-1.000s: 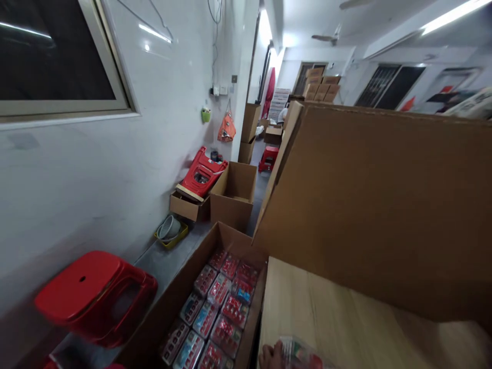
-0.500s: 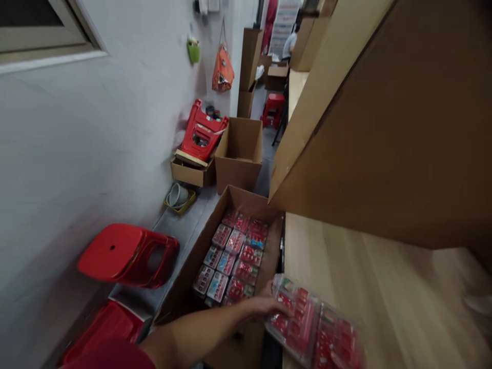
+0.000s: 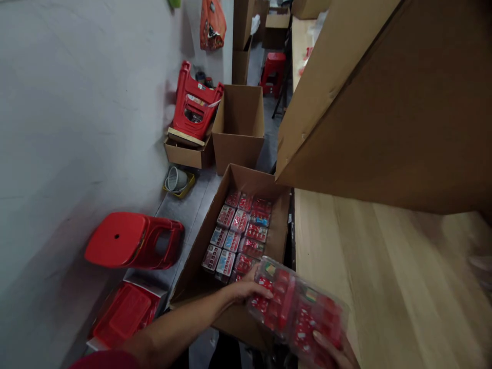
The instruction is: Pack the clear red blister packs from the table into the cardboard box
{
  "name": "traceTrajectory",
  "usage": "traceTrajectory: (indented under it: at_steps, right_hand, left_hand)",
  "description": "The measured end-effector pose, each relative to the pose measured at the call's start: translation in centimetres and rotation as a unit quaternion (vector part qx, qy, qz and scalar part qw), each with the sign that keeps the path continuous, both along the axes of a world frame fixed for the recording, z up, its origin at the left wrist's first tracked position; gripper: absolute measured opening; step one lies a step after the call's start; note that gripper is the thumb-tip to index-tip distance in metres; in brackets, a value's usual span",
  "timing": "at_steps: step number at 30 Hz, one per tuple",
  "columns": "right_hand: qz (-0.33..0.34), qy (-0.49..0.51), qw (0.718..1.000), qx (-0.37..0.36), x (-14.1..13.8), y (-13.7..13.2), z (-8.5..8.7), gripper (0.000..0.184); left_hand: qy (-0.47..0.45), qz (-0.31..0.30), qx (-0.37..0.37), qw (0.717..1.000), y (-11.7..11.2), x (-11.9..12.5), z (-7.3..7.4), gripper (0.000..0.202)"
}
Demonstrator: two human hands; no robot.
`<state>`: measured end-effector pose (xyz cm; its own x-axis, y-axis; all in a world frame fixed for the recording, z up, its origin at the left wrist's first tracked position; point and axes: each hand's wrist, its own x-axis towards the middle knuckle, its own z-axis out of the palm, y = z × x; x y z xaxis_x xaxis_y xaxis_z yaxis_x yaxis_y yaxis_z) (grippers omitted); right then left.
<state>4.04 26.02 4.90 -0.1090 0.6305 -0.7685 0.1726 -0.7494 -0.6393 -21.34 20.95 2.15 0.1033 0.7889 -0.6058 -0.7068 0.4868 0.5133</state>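
Observation:
Clear plastic packs with red contents point(image 3: 295, 307) lie side by side between my two hands, over the edge where the carton meets the table. My left hand point(image 3: 246, 290) grips their left end, thumb on top. At the lower right, my right hand point(image 3: 333, 350) holds the other end, with its fingers partly cut off by the frame. Below and left of the packs stands an open carton point(image 3: 196, 256), filled with rows of similar packs point(image 3: 239, 220), some with red and some with pale blue fronts.
A wooden tabletop point(image 3: 330, 241) runs along the right, under a large cardboard panel point(image 3: 384, 128). On the left are a red stool point(image 3: 119, 241) and a red tray point(image 3: 126, 312). Beyond the carton stand another open box point(image 3: 238, 143) and an upturned red stool point(image 3: 194, 107).
The packs have shifted left, from over the table towards the carton. My right hand now shows more clearly at their lower end. The view has tilted downward.

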Motion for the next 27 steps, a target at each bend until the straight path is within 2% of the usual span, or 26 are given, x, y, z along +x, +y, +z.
traceTrajectory:
  at_steps: [3, 6, 9, 12, 16, 21, 24, 27]
  right_hand:
    - [0.022, 0.019, 0.998, 0.052, -3.6, -1.5, -1.0, 0.087]
    - [0.045, 0.072, 0.994, 0.065, -7.3, -3.2, -3.5, 0.086]
    - [0.034, 0.127, 0.991, 0.004, -10.5, -4.8, -6.8, 0.087]
    - [0.013, 0.144, 0.989, -0.031, -12.7, -6.0, -10.4, 0.077]
    - [0.016, 0.141, 0.988, -0.059, -14.3, -5.5, -15.7, 0.070]
    - [-0.012, 0.099, 0.993, -0.064, -15.9, -2.6, -23.2, 0.070]
    - [-0.011, 0.090, 0.993, -0.081, -17.1, -0.5, -27.8, 0.072]
    - [-0.002, 0.085, 0.995, -0.055, -17.8, 1.2, -32.4, 0.072]
  left_hand:
    - [-0.011, 0.021, -0.015, 1.000, -2.8, -3.5, 0.7, 0.076]
    - [-0.007, 0.053, -0.032, 0.998, -6.0, -6.9, 0.1, 0.077]
    - [-0.005, 0.077, -0.055, 0.996, -8.9, -9.5, -1.7, 0.082]
    - [0.004, 0.087, -0.078, 0.993, -10.9, -11.0, -4.6, 0.077]
    - [0.023, 0.102, -0.103, 0.989, -10.5, -12.0, -10.7, 0.076]
    - [0.006, 0.077, -0.151, 0.986, -6.7, -13.1, -20.0, 0.079]
    - [-0.007, 0.056, -0.155, 0.986, -4.4, -14.0, -25.7, 0.074]
    - [-0.028, 0.032, -0.168, 0.985, -2.8, -15.3, -31.5, 0.062]
